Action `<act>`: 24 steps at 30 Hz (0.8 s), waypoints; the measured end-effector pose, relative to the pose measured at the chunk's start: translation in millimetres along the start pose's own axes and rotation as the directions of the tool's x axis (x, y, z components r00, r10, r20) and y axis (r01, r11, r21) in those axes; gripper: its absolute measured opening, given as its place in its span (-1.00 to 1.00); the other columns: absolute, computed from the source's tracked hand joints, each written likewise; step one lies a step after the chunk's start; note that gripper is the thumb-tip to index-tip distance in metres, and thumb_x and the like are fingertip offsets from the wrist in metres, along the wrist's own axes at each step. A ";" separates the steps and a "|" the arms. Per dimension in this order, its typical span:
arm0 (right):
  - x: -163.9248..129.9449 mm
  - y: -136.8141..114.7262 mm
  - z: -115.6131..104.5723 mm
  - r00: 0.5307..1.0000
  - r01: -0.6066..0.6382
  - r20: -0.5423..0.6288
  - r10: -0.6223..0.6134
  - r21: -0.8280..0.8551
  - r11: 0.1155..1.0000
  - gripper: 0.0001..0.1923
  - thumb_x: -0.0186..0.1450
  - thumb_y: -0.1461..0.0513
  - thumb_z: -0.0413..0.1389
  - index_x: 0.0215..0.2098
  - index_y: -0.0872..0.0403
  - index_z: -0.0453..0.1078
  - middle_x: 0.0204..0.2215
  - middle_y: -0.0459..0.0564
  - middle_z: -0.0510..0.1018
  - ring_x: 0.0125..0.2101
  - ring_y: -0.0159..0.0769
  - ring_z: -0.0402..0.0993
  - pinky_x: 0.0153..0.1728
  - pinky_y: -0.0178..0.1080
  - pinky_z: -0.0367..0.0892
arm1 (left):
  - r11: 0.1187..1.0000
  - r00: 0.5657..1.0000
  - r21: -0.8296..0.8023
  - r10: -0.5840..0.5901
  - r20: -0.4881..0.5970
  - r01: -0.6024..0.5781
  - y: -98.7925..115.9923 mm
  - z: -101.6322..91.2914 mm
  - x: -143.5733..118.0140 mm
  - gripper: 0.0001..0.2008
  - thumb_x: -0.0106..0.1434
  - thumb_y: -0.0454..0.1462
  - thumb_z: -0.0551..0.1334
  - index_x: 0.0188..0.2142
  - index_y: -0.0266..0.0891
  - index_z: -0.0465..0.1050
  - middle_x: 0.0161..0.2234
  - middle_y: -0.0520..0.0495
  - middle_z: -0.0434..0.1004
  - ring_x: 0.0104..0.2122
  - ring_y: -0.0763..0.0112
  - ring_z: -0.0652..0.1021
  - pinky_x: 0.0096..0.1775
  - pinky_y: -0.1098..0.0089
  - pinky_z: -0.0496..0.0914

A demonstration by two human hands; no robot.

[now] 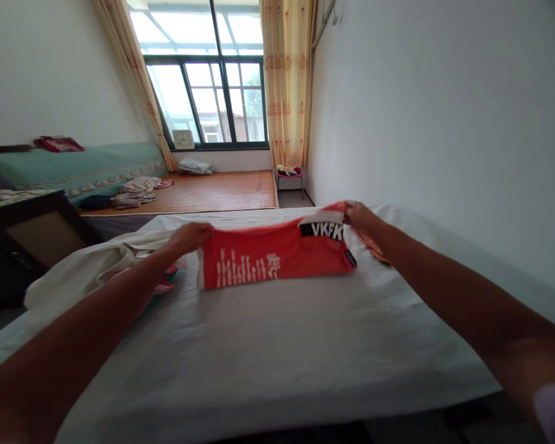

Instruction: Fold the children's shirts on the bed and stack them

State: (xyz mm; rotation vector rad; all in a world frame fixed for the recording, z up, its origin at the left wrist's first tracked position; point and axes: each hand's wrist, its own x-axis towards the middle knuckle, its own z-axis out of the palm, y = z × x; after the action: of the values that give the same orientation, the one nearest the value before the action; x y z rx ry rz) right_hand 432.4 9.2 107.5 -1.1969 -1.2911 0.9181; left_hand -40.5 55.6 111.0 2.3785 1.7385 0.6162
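A red-orange garment with white lettering [287, 256], perhaps a folded T-shirt, stretches between my two hands over the white-sheeted bed. My left hand [192, 237] is closed on its upper left corner. At the upper right corner, near a black patch with white letters, my right hand [355, 214] grips the cloth. The fingertips of both hands are partly hidden. Below my left forearm lie some red and green clothes [166, 283], beside a cream-coloured cloth [115, 259]. An orange cloth [372, 246] shows under my right wrist.
The white sheet [277, 345] covers the bed in front of me. Beyond it is a second bed with a brown mat [222, 188] and several clothes [139, 191]. A dark cabinet [28, 240] stands at left, a pink stool [289, 174] by the window, and a white wall [435, 111] runs along the right.
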 end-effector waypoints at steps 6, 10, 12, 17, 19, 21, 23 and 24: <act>58.8 -107.7 -21.6 0.792 0.571 -0.304 -0.529 0.063 0.819 -0.82 0.21 0.12 0.15 -0.25 0.02 0.38 -0.33 -0.11 0.54 -0.23 -0.32 0.48 -0.31 -0.27 0.44 | 0.974 0.746 -0.131 0.053 -0.664 -0.185 58.7 -108.8 45.7 -0.50 0.30 -0.15 0.10 0.01 -0.60 0.40 -0.16 -0.07 0.53 -0.28 0.53 0.40 -0.20 0.50 0.30; 18.8 -111.8 -23.9 0.790 0.585 -0.258 -0.557 0.041 0.810 -0.80 0.23 0.06 0.14 -0.30 0.01 0.38 -0.34 -0.09 0.52 -0.22 -0.27 0.48 -0.30 -0.22 0.43 | 0.951 0.715 -0.151 0.095 -0.692 -0.272 64.5 -121.8 13.9 -0.52 0.28 -0.14 0.15 0.01 -0.55 0.41 -0.17 -0.05 0.52 -0.29 0.56 0.40 -0.13 0.46 0.32; -12.5 -89.0 -23.3 0.850 0.507 -0.215 -0.481 0.081 0.858 -0.78 0.16 0.06 0.20 -0.35 0.02 0.38 -0.38 -0.09 0.53 -0.27 -0.25 0.49 -0.30 -0.19 0.43 | 0.957 0.776 -0.155 0.097 -0.623 -0.245 48.1 -107.5 -13.0 -0.53 0.23 -0.11 0.21 -0.03 -0.48 0.46 -0.24 -0.02 0.54 -0.31 0.53 0.42 -0.14 0.43 0.34; -93.6 -2.9 -32.8 0.991 0.127 0.021 -0.129 0.087 0.988 -0.72 0.10 0.02 0.26 -0.41 0.04 0.40 -0.47 -0.05 0.53 -0.44 -0.27 0.46 -0.37 -0.18 0.42 | 0.958 0.989 -0.253 0.114 -0.097 -0.135 -5.7 -43.2 -95.1 -0.58 0.08 0.03 0.28 -0.24 -0.25 0.57 -0.30 -0.02 0.59 -0.31 0.30 0.50 -0.21 0.34 0.42; -122.9 28.0 -37.5 0.980 -0.007 0.200 0.005 0.012 1.000 -0.69 0.14 -0.01 0.24 -0.39 0.06 0.43 -0.46 -0.03 0.54 -0.43 -0.26 0.46 -0.37 -0.20 0.40 | 0.957 0.969 -0.243 0.197 0.149 -0.157 -16.2 -16.1 -126.0 -0.67 0.13 0.01 0.26 -0.31 -0.18 0.57 -0.29 -0.02 0.59 -0.27 0.25 0.52 -0.17 0.32 0.42; -147.3 49.3 -39.9 0.930 -0.061 0.355 0.094 -0.103 0.993 -0.62 0.21 -0.06 0.16 -0.34 0.10 0.47 -0.42 0.01 0.56 -0.37 -0.22 0.49 -0.31 -0.17 0.41 | 0.950 0.904 -0.253 0.265 0.335 -0.185 -19.7 5.9 -150.0 -0.72 0.20 -0.04 0.21 -0.33 -0.16 0.57 -0.31 -0.02 0.58 -0.27 0.27 0.53 -0.16 0.34 0.40; -165.0 58.8 -40.1 0.874 -0.039 0.466 0.138 -0.217 0.975 -0.56 0.24 -0.08 0.11 -0.20 0.11 0.50 -0.30 0.08 0.59 -0.26 -0.14 0.50 -0.22 -0.10 0.42 | 0.943 0.862 -0.274 0.295 0.412 -0.191 -20.4 20.4 -165.0 -0.73 0.24 -0.07 0.16 -0.32 -0.16 0.56 -0.29 -0.05 0.57 -0.26 0.28 0.53 -0.14 0.36 0.40; -171.2 59.5 -39.8 0.857 0.004 0.498 0.136 -0.270 0.963 -0.54 0.24 -0.07 0.13 -0.11 0.10 0.49 -0.22 0.11 0.58 -0.17 -0.09 0.49 -0.14 -0.06 0.41 | 0.940 0.858 -0.282 0.301 0.415 -0.193 -20.8 24.4 -169.3 -0.72 0.25 -0.07 0.16 -0.29 -0.17 0.56 -0.25 -0.07 0.57 -0.23 0.27 0.53 -0.12 0.36 0.39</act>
State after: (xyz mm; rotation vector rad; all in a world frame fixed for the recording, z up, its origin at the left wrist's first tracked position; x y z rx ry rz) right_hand 461.0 -151.3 18.8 -1.2492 -1.8565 1.1988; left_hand -91.9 -92.8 40.0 2.3506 1.1112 0.2365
